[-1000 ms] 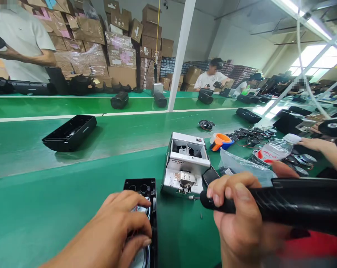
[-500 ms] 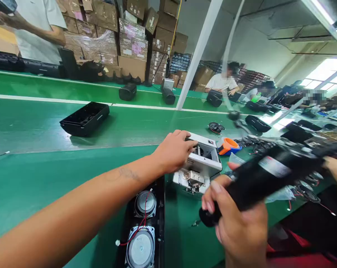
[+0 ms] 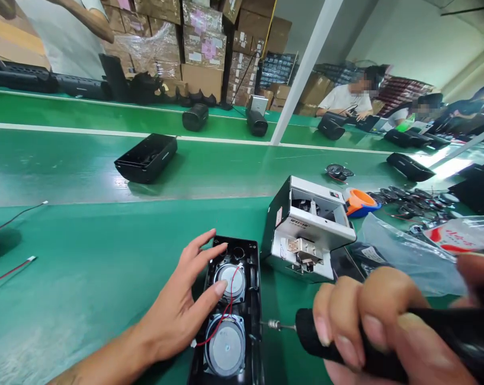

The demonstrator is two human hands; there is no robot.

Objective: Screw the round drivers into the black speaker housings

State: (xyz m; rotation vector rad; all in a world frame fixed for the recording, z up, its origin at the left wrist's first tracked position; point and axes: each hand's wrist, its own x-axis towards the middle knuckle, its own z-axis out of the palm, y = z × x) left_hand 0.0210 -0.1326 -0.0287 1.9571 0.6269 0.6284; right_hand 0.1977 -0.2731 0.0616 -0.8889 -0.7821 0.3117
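Note:
Below me lies a long black speaker housing (image 3: pixel 255 299) with two round speaker drivers (image 3: pixel 225 346) set in it. A red wire (image 3: pixel 216 334) ending in a white plug runs over the drivers. My left hand (image 3: pixel 181 299) reaches over the housing's left side, fingers spread. Its thumb is over the upper driver and its fingertips are near the top end; firm contact cannot be made out. My right hand (image 3: pixel 386 326) is wrapped round a black electric screwdriver (image 3: pixel 306 329). The bit (image 3: pixel 274 324) points left, close to the housing's right edge.
A white-and-black screw feeder machine (image 3: pixel 310 230) stands behind the housing, beside an orange and blue tape roll (image 3: pixel 361 202). Plastic bags (image 3: pixel 402 256) and several loose speakers (image 3: pixel 418 206) lie at right. Another black housing (image 3: pixel 148 158) sits farther back. Co-workers are across the bench.
My left hand has left the screw feeder machine and come down to the speaker housing. The screwdriver has swung so its bit points left toward the housing. The view has shifted.

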